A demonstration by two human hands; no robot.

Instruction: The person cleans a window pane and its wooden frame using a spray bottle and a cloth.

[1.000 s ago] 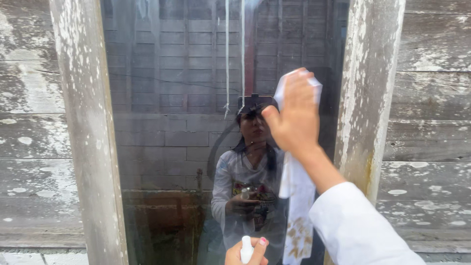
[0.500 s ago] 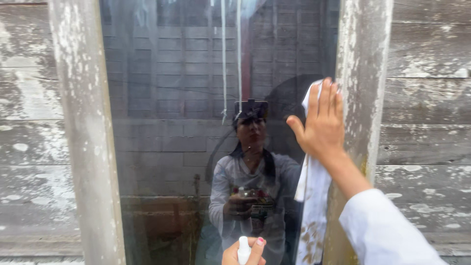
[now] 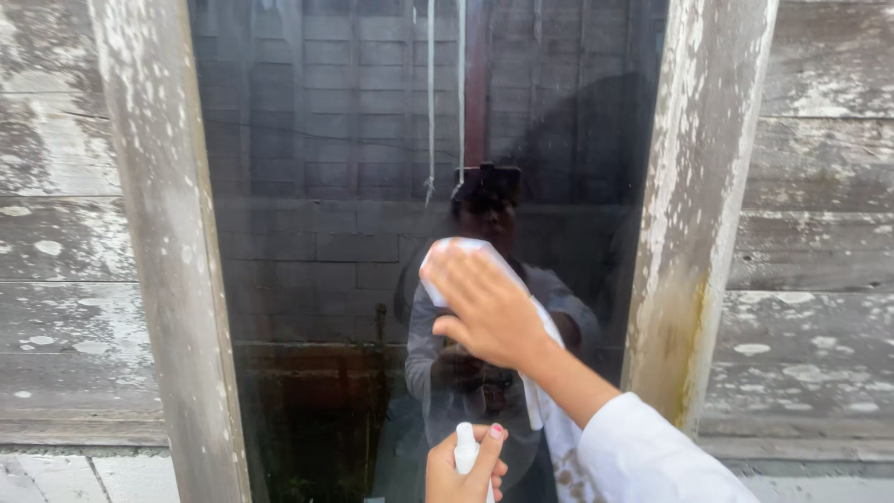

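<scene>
My right hand [image 3: 489, 303] presses a white cloth [image 3: 545, 410] flat against a tall pane of dark glass [image 3: 326, 186], near the pane's lower middle. The cloth hangs down below the hand, with brownish marks near its bottom. My left hand [image 3: 461, 466] is at the bottom edge of the view, holding a small white spray bottle [image 3: 465, 447] upright by its top. The glass mirrors a person in a white top and a block wall.
The pane sits between two weathered, peeling wooden posts, one on the left [image 3: 158, 251] and one on the right [image 3: 694, 205]. Grey wooden boards [image 3: 810, 233] run on both sides. Pale paving [image 3: 84, 475] shows at the bottom left.
My right hand swept the cloth from the upper right of the glass, beside the right post, down and left to the lower middle. The left hand with the bottle stayed low.
</scene>
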